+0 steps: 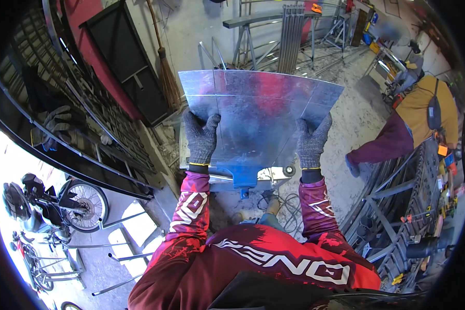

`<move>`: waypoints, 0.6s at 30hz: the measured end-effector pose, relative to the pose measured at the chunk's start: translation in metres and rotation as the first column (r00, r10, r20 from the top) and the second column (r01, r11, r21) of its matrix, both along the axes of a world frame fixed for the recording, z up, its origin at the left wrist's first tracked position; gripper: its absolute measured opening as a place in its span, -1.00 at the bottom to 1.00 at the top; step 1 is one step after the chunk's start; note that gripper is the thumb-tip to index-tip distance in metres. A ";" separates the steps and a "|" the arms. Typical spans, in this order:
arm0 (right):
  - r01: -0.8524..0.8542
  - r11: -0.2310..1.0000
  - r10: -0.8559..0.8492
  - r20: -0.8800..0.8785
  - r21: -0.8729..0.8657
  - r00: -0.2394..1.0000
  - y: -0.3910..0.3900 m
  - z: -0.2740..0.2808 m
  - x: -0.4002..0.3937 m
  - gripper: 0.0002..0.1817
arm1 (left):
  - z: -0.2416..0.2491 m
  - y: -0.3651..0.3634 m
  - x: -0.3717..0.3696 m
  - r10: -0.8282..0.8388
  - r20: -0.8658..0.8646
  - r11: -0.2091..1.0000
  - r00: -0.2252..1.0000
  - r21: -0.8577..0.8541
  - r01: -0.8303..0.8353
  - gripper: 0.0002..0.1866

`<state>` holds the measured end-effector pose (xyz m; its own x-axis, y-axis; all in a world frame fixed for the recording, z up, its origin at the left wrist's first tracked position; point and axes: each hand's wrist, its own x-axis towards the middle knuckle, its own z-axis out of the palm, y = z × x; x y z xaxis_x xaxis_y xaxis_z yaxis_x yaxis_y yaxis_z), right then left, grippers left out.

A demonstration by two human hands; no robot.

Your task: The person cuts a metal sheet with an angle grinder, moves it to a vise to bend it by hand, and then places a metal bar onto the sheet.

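Observation:
A shiny sheet of metal [253, 119] with thin scribed lines lies in front of me, its far edge looking curved in this wide view. My left hand [200, 135], in a grey knit glove, grips the sheet's left edge with the thumb on top. On the opposite edge, my right hand [313, 139] in a matching glove holds it the same way. The fingers under the sheet are hidden. Below the near edge shows a blue metal part [244, 177], perhaps of a vise, on a stand mostly covered by the sheet.
Steel tubes [291, 39] lean on a trestle at the back. A broom [166, 72] stands by a dark door [121, 57]. To the right, a person in a tan top [429, 111] bends beside a metal rack [392, 206]. Cables [292, 209] lie near my feet; a motorcycle [82, 206] stands left.

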<state>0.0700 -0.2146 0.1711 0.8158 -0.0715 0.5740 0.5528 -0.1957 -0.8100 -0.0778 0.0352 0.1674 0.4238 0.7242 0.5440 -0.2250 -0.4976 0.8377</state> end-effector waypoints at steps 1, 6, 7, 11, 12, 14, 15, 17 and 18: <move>-0.001 1.000 0.001 0.000 0.000 1.000 -0.001 -0.002 0.002 -0.09 | -0.001 0.000 0.001 0.001 0.000 1.000 1.000 0.000 -0.001 -0.47; 0.049 0.996 -0.051 -0.023 -0.080 0.998 -0.002 -0.002 0.001 -0.08 | -0.001 0.000 0.001 0.014 0.023 1.000 1.000 0.022 -0.014 -0.46; 0.048 0.996 -0.050 -0.023 -0.080 0.998 -0.002 -0.001 0.000 -0.08 | 0.000 -0.001 0.000 0.014 0.023 1.000 1.000 0.022 -0.015 -0.46; -0.020 1.000 0.019 -0.050 -0.004 0.999 -0.002 0.006 -0.006 -0.06 | 0.001 -0.001 -0.003 0.023 -0.018 0.999 1.000 0.022 -0.023 -0.44; -0.027 1.000 0.026 -0.080 -0.009 0.996 -0.002 0.008 -0.007 -0.06 | 0.001 -0.001 -0.003 0.011 -0.017 1.000 1.000 0.016 -0.011 -0.44; -0.028 1.000 0.027 -0.072 -0.013 0.997 -0.002 0.008 -0.008 -0.06 | 0.002 -0.001 -0.004 0.012 -0.022 1.000 1.000 0.013 -0.011 -0.44; -0.029 0.999 0.027 -0.065 -0.017 0.998 -0.003 0.008 -0.008 -0.06 | 0.003 -0.002 -0.004 0.012 -0.027 1.000 1.000 0.011 -0.012 -0.44; -0.027 1.000 0.027 -0.059 -0.006 0.998 -0.002 0.007 -0.008 -0.06 | 0.003 -0.003 -0.004 0.010 -0.029 1.000 1.000 0.006 -0.009 -0.44; -0.025 1.000 0.025 -0.054 0.006 0.998 -0.002 0.007 -0.008 -0.06 | 0.004 -0.003 -0.005 0.007 -0.031 1.000 1.000 0.000 -0.007 -0.44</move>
